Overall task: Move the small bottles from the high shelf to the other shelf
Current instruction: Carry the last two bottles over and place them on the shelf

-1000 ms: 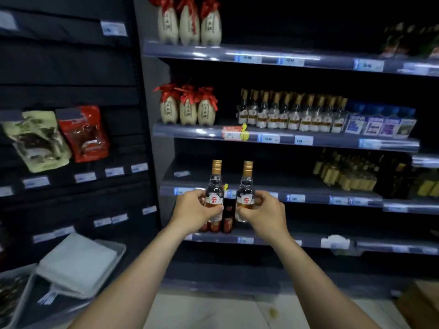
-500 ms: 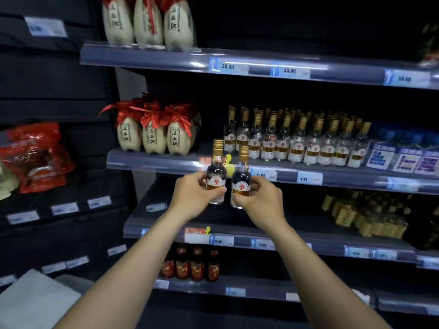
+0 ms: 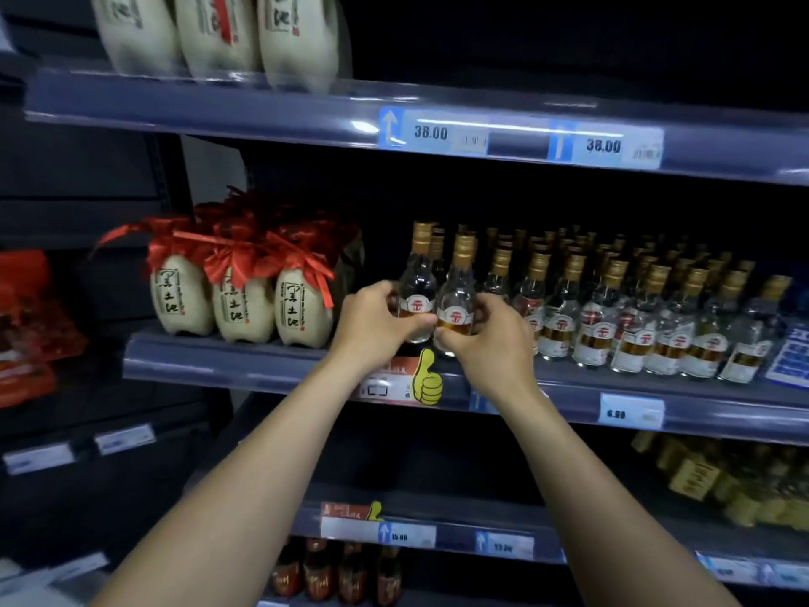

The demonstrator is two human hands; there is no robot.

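Observation:
My left hand (image 3: 376,319) grips a small clear bottle (image 3: 418,282) with a gold cap and a red-and-white label. My right hand (image 3: 486,339) grips a second bottle of the same kind (image 3: 457,295) just to its right. Both bottles stand upright, side by side, at the left end of a row of several matching small bottles (image 3: 613,317) on the middle shelf (image 3: 569,392). Whether their bases touch the shelf I cannot tell, since my fingers hide them.
Three cream ceramic jars with red ribbons (image 3: 240,295) stand left of the bottles on the same shelf. More cream jars (image 3: 219,32) sit on the shelf above. Dark small bottles (image 3: 337,571) stand low down, gold-boxed goods (image 3: 722,484) at right, red packets (image 3: 30,326) hang at left.
Both hands rose with their bottles from the level of the lower shelves to the middle shelf, reaching the left end of the bottle row. The view closed in on the shelves.

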